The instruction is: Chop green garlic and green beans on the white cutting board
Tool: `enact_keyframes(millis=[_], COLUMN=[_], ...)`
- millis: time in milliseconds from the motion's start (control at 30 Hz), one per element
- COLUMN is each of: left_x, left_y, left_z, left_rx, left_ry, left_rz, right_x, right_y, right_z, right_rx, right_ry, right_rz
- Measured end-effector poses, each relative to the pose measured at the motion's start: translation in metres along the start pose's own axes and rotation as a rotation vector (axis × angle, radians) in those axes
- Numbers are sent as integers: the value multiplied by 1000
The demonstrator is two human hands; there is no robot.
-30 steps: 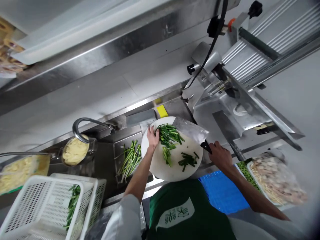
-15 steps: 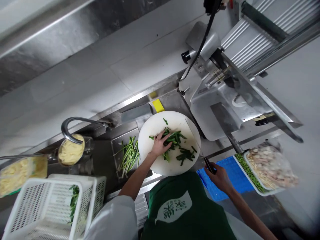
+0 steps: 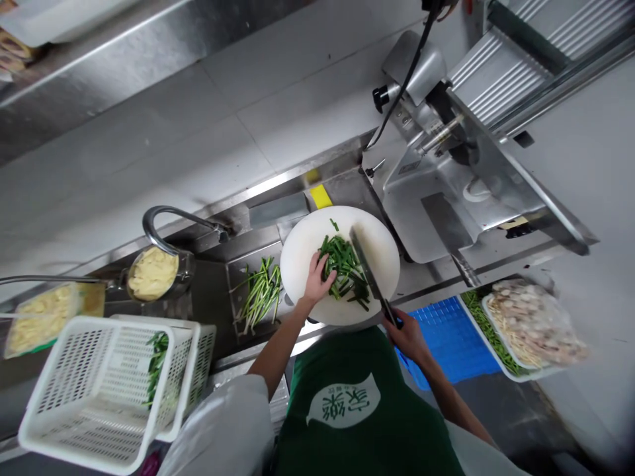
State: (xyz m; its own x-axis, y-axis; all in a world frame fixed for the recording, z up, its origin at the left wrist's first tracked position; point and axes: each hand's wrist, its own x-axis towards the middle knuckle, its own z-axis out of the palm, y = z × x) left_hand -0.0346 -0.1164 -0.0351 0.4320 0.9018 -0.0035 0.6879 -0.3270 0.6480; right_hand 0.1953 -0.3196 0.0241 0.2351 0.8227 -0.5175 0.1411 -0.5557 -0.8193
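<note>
A heap of cut green stalks, which look like scallions [image 3: 338,254], lies on the round white cutting board [image 3: 297,231]. My left hand [image 3: 317,283] rests against the heap's left side, fingers spread and touching the pieces. In my right hand [image 3: 407,334] is the black handle of a kitchen knife [image 3: 364,258]. Its blade lies along the right side of the heap, pointing away from me, close to or touching the greens. Longer uncut stalks [image 3: 262,294] lie in the steel sink area left of the board.
A meat slicer [image 3: 421,225] stands right of the board. White plastic baskets [image 3: 96,436] sit at lower left, near a faucet [image 3: 159,211] and a pot of pale slices [image 3: 153,272]. A blue tray [image 3: 454,337] and a food container [image 3: 520,377] are at right.
My right hand has brought the knife from beside the board onto it, against the greens. The pieces are gathered into a tighter heap. My left hand stays at their left side.
</note>
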Motion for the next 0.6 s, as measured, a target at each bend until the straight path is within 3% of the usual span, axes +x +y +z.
enact_keyframes(millis=[167,267,433,500,600], left_x=[-46,-49,-18,-7,0], left_y=[23,43,60,63,72], left_z=[12,31,43,41,41], left_rx=[152,248,325,311,271], left_ry=[-198,-195,54,90,64], left_rz=[89,49,-250,-279,-220], right_x=[-5,-6,6,13,22], right_y=[51,76,71,61,48], right_z=[-55,-69,-46,-30,-5], right_rx=[444,523,528,509,418], right_ry=[-80,-123,-135,-128,-122], right_rz=[175,236,259,258,256])
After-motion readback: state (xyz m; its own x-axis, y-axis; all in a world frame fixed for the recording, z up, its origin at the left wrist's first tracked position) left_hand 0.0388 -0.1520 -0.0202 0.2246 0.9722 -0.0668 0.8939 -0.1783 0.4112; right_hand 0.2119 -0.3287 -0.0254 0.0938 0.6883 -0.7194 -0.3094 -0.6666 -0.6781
